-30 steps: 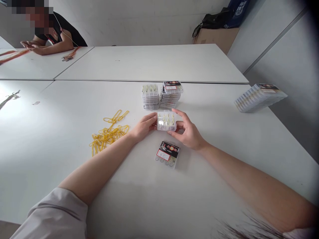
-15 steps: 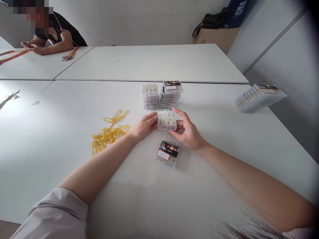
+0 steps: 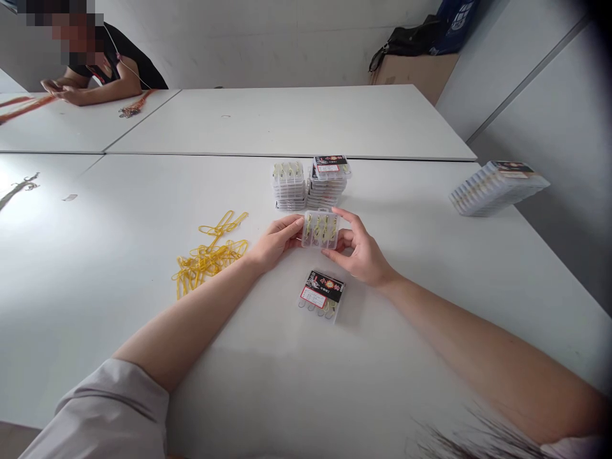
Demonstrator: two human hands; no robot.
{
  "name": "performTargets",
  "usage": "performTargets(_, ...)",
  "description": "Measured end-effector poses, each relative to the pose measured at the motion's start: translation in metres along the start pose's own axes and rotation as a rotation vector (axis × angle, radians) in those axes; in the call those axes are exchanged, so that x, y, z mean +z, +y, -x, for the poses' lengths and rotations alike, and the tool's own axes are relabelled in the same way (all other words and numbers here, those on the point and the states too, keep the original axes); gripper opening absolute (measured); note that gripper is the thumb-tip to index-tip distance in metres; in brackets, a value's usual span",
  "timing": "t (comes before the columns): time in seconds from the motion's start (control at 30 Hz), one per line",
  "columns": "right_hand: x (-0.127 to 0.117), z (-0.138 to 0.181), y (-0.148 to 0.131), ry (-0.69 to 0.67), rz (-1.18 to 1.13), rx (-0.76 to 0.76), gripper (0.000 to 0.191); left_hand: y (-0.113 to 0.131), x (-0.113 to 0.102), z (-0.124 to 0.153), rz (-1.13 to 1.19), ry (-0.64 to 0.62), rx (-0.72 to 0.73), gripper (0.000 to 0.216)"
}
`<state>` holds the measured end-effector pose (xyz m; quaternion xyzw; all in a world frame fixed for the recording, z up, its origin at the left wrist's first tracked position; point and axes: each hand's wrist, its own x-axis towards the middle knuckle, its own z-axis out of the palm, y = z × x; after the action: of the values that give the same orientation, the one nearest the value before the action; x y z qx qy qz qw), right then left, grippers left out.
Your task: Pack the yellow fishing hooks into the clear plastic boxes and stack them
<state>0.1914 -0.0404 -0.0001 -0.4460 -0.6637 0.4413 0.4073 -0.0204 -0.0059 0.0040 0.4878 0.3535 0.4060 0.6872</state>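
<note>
A small clear plastic fishing hook box is held between my two hands above the table. Its compartments show yellowish-green cords inside. My left hand grips its left side, thumb on the near face. On the right side, my right hand holds it between thumb and fingers. Nearer to me lies a labelled box with a black and red label and hooks showing through. Just beyond my hands stand two stacks of similar boxes, a left stack and a right stack.
A tangle of yellow cord loops lies beside my left forearm. Another box stack leans at the table's right edge. Across the joined white tables, a person rests their arms near orange cords. A dark bag sits on a carton.
The held box has tilted slightly between my hands, its face turning a little. Both hands have stayed almost in place.
</note>
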Motion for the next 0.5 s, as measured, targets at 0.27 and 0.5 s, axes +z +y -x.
performTargets(0.27, -0.0004, -0.003, 0.0084, 0.072, 0.028, -0.063, 0.078, 0.0041, 0.0014, 0.0054, -0.168, -0.203, 0.057, 0.047)
performTargets(0.5, 0.0009, -0.0025, 0.0094, 0.062, 0.068, -0.081, 0.073, 0.0054, 0.0064, 0.0084, -0.37, -0.3, 0.18, 0.056)
